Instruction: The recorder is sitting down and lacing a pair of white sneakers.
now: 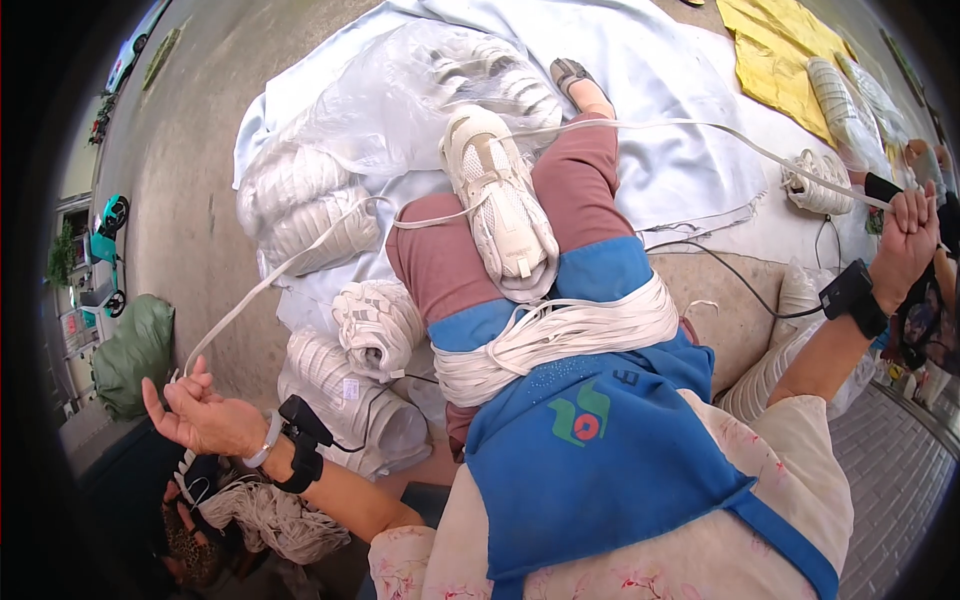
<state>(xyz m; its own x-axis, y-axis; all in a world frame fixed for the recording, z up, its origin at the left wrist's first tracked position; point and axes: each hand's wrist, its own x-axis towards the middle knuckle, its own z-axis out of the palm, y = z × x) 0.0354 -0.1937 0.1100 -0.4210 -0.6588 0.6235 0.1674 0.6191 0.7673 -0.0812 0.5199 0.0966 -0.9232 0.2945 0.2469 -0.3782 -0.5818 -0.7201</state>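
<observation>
**Flat off-white lace (265,284) ran out both sides of a beige-and-white mesh shoe (497,195)**

At far left we saw a bulging green plastic sack (135,355) on the ground. Nearer, our left hand (210,415) was raised, its fingers curled on one end of the lace, well out from the shoe. Next came white shoes bundled in clear plastic (310,205) on a pale blue cloth (655,75), and a loose pale shoe (378,325) beside our left thigh.

In the middle, the mesh shoe lay lengthwise on our lap, between the thighs. Just below it, a thick hank of white laces (570,340) stretched across our blue apron (590,470).

Rightward, the lace arched past a wound white bundle (818,182) to our right hand (905,235), which was closed on its other end. Our hands were spread wide apart.
</observation>
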